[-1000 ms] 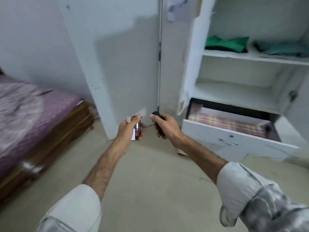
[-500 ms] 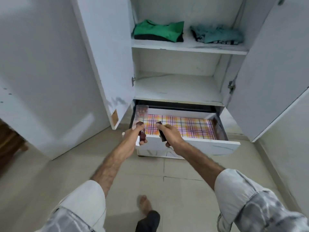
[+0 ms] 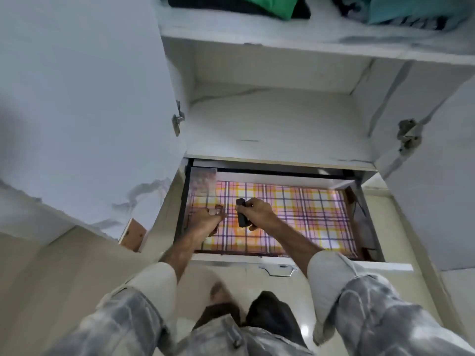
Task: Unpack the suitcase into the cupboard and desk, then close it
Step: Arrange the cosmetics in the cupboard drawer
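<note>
The white cupboard's bottom drawer [image 3: 308, 263] is pulled out, lined with an orange, pink and purple checked sheet [image 3: 303, 214]. Both my hands reach down into it at its left part. My left hand [image 3: 205, 222] is closed around a small dark reddish bottle [image 3: 218, 209]. My right hand [image 3: 257, 211] grips a small black oblong object [image 3: 241, 214], held upright just above the liner. The suitcase is out of view.
Above the drawer is a bare white shelf [image 3: 277, 124]. The shelf above it holds a folded green garment [image 3: 257, 6] and a teal one [image 3: 411, 11]. Both cupboard doors, left [image 3: 84, 111] and right [image 3: 442, 201], stand open. My feet are on the beige floor [image 3: 51, 278].
I have walked from beside the bed up to the cupboard and leaned over the open drawer. Both hands, still holding their items, have gone from in front of the drawer down into it.
</note>
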